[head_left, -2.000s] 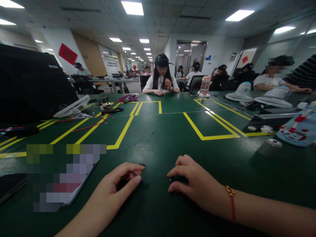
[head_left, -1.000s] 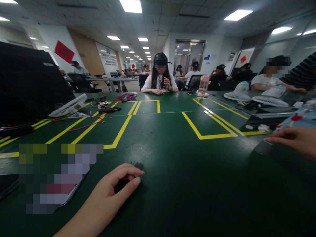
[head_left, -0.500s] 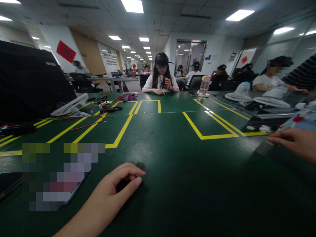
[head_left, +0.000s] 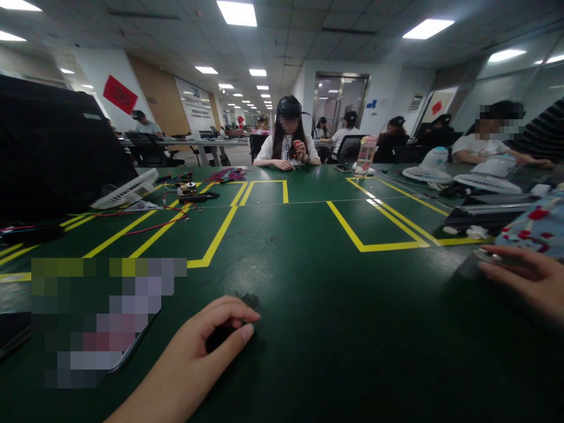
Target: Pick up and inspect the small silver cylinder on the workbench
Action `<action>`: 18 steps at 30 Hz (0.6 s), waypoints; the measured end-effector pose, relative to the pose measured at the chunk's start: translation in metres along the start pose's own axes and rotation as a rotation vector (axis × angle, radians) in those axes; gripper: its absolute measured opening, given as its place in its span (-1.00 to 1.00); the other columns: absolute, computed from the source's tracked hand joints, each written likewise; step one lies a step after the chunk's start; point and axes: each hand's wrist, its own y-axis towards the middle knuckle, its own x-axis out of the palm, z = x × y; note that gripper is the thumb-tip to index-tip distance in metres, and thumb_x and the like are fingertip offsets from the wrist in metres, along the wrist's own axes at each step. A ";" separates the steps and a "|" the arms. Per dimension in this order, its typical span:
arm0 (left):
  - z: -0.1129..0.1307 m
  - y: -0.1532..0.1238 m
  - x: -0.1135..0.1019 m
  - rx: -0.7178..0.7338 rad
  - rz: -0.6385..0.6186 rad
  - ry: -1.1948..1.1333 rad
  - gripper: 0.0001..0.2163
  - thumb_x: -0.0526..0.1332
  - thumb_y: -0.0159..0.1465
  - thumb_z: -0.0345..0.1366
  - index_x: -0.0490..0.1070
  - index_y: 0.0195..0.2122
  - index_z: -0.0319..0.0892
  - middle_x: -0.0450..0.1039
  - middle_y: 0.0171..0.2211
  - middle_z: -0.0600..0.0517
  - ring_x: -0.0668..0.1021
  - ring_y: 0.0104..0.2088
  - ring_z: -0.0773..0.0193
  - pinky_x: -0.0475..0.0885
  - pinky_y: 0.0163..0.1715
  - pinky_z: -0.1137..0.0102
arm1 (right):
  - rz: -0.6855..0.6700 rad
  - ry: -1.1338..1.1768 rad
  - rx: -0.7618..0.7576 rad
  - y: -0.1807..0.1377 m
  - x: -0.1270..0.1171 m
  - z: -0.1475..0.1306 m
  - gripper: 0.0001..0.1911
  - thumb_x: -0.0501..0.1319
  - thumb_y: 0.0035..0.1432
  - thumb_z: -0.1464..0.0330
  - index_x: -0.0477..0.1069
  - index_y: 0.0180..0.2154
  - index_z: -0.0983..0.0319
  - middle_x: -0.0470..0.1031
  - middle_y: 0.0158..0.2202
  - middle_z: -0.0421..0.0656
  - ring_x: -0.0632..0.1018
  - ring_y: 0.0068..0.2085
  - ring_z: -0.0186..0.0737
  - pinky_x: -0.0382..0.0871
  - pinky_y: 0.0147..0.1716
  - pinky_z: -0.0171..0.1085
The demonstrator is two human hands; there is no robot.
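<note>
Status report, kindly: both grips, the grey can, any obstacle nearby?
Left grip: half-curled, beside dark patch. Right grip: at grey can, firm hold unclear. Blue patterned object just beyond, contact unclear.

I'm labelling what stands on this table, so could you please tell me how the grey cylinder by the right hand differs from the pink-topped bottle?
The grey cylinder is squat, while the pink-topped bottle is tall and slim. The cylinder looks opaque; the bottle is see-through. The right hand has its fingers at the cylinder's top, though any grip is unclear; the bottle stands apart, farther back. Both are on the green table.
</note>
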 end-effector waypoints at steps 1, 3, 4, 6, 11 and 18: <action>0.000 0.000 0.000 0.000 -0.001 0.002 -0.85 0.16 0.28 -0.25 0.53 -0.25 -0.02 0.50 -0.24 0.05 0.55 -0.20 0.14 0.45 -0.18 0.30 | -0.051 0.033 0.030 -0.007 0.000 -0.010 -0.42 0.19 0.02 -0.06 0.39 -0.02 0.13 0.52 -0.21 0.03 0.55 -0.36 -0.16 0.40 -0.39 -0.22; 0.000 0.000 0.001 0.005 -0.006 0.009 -0.86 0.16 0.28 -0.27 0.53 -0.25 -0.02 0.50 -0.24 0.05 0.55 -0.20 0.14 0.45 -0.18 0.30 | -0.101 0.113 0.034 -0.020 0.004 -0.032 -0.40 0.25 -0.02 -0.01 0.33 0.02 0.13 0.49 -0.11 0.02 0.56 -0.24 -0.12 0.44 -0.27 -0.20; 0.001 0.000 0.001 0.009 -0.007 0.012 -0.86 0.17 0.27 -0.27 0.53 -0.25 -0.02 0.50 -0.24 0.05 0.55 -0.20 0.14 0.45 -0.17 0.30 | -0.085 0.171 -0.013 -0.028 0.009 -0.046 -0.42 0.26 -0.01 0.03 0.31 0.03 0.12 0.47 -0.07 -0.01 0.56 -0.19 -0.12 0.46 -0.21 -0.19; 0.002 0.001 0.002 0.011 -0.003 0.021 -0.86 0.17 0.27 -0.26 0.53 -0.25 -0.02 0.50 -0.23 0.05 0.55 -0.20 0.14 0.45 -0.17 0.30 | -0.097 0.328 -0.199 -0.048 0.019 -0.078 -0.45 0.27 0.02 0.10 0.29 0.05 0.09 0.43 0.01 -0.08 0.54 -0.10 -0.15 0.46 -0.09 -0.20; 0.003 0.001 0.001 0.011 0.001 0.073 -0.85 0.15 0.29 -0.25 0.53 -0.24 -0.02 0.50 -0.22 0.04 0.54 -0.18 0.13 0.44 -0.15 0.28 | -0.310 0.587 -0.767 -0.109 0.037 -0.184 -0.62 0.18 0.16 0.32 0.26 0.04 0.07 0.36 0.08 -0.16 0.44 0.06 -0.28 0.40 0.06 -0.24; 0.004 0.001 0.004 0.042 0.010 0.116 -0.85 0.16 0.29 -0.28 0.54 -0.23 -0.01 0.53 -0.22 0.05 0.55 -0.19 0.13 0.46 -0.17 0.30 | -0.531 0.761 -0.820 -0.137 0.050 -0.237 -0.57 0.18 0.13 0.41 0.24 0.04 0.08 0.36 0.04 -0.16 0.44 0.02 -0.31 0.39 0.06 -0.24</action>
